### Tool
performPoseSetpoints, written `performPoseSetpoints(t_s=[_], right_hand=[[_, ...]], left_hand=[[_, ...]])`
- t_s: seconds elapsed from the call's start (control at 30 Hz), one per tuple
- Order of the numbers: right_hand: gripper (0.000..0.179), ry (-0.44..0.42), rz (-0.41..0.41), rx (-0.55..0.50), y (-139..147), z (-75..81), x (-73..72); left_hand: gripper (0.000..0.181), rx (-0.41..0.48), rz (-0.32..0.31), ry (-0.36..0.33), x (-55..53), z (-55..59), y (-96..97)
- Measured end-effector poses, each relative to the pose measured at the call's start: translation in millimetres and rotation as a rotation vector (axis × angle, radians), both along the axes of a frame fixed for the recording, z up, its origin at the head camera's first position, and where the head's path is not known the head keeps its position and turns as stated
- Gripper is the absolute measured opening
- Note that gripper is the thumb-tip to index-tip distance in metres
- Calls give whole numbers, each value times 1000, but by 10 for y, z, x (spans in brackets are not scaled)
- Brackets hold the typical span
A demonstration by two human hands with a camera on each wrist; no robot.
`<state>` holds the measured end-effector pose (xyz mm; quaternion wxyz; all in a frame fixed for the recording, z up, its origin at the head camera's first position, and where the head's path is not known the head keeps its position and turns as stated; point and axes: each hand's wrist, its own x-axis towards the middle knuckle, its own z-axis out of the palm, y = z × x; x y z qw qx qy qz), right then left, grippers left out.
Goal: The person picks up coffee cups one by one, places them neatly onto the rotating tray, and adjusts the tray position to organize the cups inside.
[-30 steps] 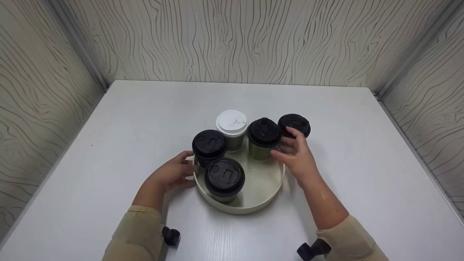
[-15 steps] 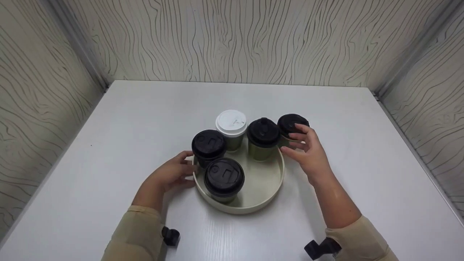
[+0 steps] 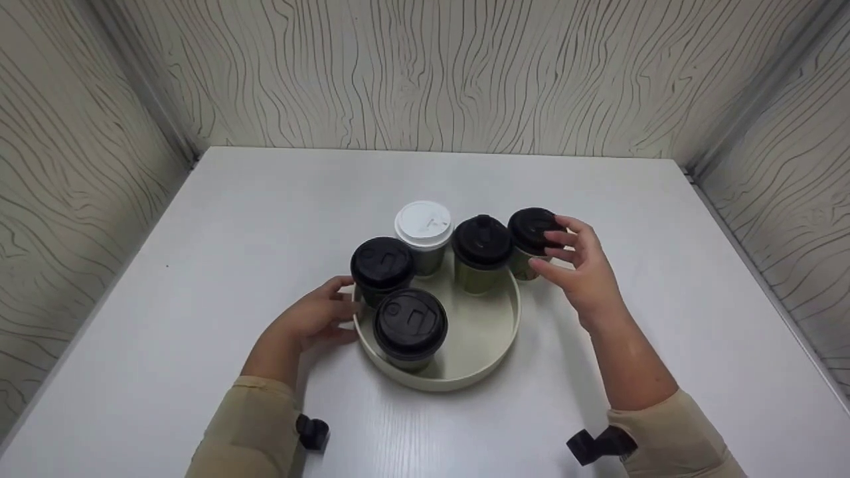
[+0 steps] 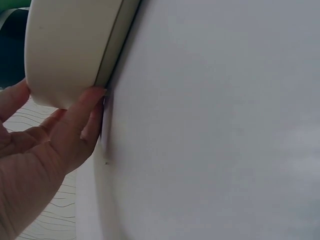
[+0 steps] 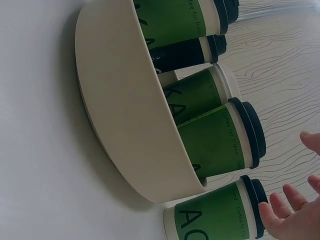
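My left hand (image 3: 322,312) rests at the left side of a round cream tray (image 3: 465,384). In the left wrist view, its fingertips touch the tray's outer wall (image 4: 70,55) near rim and base. A green paper coffee cup (image 3: 526,267) with a black lid stands outside the tray, at its back right. My right hand (image 3: 584,269) is at that cup's right side, fingers spread, fingertips at the lid (image 5: 259,207), thumb apart. Inside the tray stand a white-lidded cup (image 3: 425,226), a green cup with a raised black lid (image 3: 479,275) and two more black-lidded cups (image 3: 412,325).
A white table (image 3: 265,199) lies under everything, with wood-grain-patterned panels (image 3: 425,73) behind and at both sides. The tray's front right floor (image 3: 475,332) shows bare. A black wrist mount (image 3: 601,445) sticks out from the right sleeve, another from the left.
My right hand has moved right, from beside the raised-lid cup to the right side of the cup outside the tray. The left hand, tray and cups look about the same.
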<state>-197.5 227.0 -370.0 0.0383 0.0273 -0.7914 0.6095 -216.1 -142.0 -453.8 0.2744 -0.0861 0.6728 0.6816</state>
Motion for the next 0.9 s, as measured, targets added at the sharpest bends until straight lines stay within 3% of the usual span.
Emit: performPoseSetpoints(t_s=[0.47, 0.9], right_hand=[[82, -33, -175, 106, 247, -100, -154], [91, -62, -159, 99, 381, -230, -324]], left_hand=[[58, 11, -16, 6, 3, 8, -11], [59, -13, -18, 22, -9, -6, -3]])
